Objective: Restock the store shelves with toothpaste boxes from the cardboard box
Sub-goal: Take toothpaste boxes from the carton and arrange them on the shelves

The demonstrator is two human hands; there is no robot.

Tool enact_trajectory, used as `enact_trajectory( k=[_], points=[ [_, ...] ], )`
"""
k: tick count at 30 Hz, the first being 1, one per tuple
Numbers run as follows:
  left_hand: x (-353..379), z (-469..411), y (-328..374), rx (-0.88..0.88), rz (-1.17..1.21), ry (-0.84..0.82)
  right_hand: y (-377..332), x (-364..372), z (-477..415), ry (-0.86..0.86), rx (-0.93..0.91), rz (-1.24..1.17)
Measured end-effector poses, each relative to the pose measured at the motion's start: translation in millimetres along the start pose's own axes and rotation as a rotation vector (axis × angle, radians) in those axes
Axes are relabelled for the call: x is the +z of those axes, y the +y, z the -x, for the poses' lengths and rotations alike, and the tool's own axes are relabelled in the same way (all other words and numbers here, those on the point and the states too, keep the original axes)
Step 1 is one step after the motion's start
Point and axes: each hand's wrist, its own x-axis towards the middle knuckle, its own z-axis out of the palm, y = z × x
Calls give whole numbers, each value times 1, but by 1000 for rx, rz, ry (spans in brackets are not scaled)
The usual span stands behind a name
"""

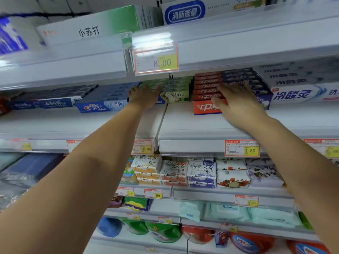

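Both my arms reach up to the white toothpaste shelf [183, 123]. My left hand [145, 96] lies flat with fingers spread against the stack of green toothpaste boxes [176, 94], touching its left side. My right hand [236, 101] rests open, fingers apart, on the front of the stack of red and blue toothpaste boxes [207, 88], covering part of it. Neither hand grips a box. The cardboard box is out of view.
Blue Crest boxes [102, 106] lie left of my left hand, white and blue boxes [300, 94] at the right. A shelf above carries larger cartons and an 8.00 price tag [156, 60]. Soap packs [201, 173], wipes and detergent fill the lower shelves.
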Motion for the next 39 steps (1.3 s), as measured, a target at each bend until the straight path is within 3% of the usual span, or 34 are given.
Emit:
enact_trajectory(
  k=[26,32,35,39],
  points=[
    [13,-24,7,24,-90,53,2,4,2,-20,-27,63],
    [1,-40,0,118,-80,-40,5,8,2,-2,-33,72],
    [1,-44,-2,150,-35,-11,6,9,1,-2,-36,62],
    [0,-39,-2,185,-149,33,6,9,3,4,-41,62]
  ],
)
